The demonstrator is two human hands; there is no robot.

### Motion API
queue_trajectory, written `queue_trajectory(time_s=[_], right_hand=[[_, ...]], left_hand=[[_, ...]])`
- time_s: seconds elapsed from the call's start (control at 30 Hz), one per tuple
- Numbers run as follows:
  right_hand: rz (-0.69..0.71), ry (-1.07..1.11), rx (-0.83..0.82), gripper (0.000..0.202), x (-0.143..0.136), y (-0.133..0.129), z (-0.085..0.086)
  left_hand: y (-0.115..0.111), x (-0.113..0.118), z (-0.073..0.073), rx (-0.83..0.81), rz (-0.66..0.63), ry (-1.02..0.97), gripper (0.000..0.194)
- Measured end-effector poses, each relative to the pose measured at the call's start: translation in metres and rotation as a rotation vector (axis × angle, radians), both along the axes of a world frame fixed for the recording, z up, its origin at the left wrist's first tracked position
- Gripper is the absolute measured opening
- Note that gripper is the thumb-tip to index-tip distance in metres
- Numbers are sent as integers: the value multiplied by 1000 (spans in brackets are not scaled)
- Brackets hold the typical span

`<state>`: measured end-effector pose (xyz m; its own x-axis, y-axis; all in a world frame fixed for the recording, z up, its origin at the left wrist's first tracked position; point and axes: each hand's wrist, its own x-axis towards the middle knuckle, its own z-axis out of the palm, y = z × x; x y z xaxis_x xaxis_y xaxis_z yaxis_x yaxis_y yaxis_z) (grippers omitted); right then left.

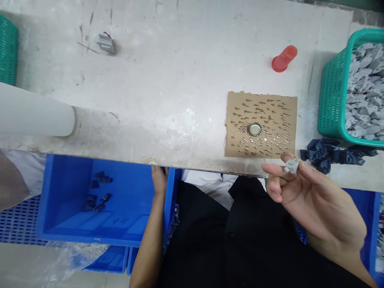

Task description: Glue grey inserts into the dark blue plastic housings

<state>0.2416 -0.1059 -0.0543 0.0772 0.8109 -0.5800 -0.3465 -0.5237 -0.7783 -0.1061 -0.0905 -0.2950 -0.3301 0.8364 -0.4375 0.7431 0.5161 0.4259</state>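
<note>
Between thumb and fingertips, my right hand [318,194] pinches a small light grey plastic part [291,165], palm turned up, just off the front edge of the table. Close beyond that hand lies a cluster of dark navy plastic parts [322,156]. To its left is a piece of brown cardboard [232,138] covered in glossy brown drips, with a metal bottle cap [255,129] on it. My left hand [159,180] is at the table edge, by the right end of a blue bin [105,236]; its fingertips are hidden, so their grip does not show.
A green basket [333,92] heaped with grey parts stands at right. A red tapered cup-like piece [285,59] and a grey part [105,42] sit on the table [168,80]. A white cylinder [36,112] lies at left, near another green basket [8,50]. Another person's sleeve [12,182] shows at left.
</note>
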Motion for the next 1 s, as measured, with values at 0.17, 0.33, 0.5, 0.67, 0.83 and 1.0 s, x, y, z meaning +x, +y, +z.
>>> queue_trajectory(time_s=[0.17,0.33,0.5,0.67,0.83,1.0], right_hand=[[5,-97,47,14,-3,4,-3],[11,-158,126,12,-1,2,-7],[23,-395,244,20,11,7,-11],[51,-1022,522,14,20,32,-17],[167,-1386,540,26,34,54,-22],[462,-1677,582,18,43,70,-20]], left_hand=[[-3,-19,20,-168,-11,54,39],[-9,-51,70,-458,-11,-41,49],[-11,-38,140,-131,-52,-543,51],[1,47,178,387,-89,-1349,29],[25,126,185,266,19,-1549,56],[35,156,185,232,131,-1649,43]])
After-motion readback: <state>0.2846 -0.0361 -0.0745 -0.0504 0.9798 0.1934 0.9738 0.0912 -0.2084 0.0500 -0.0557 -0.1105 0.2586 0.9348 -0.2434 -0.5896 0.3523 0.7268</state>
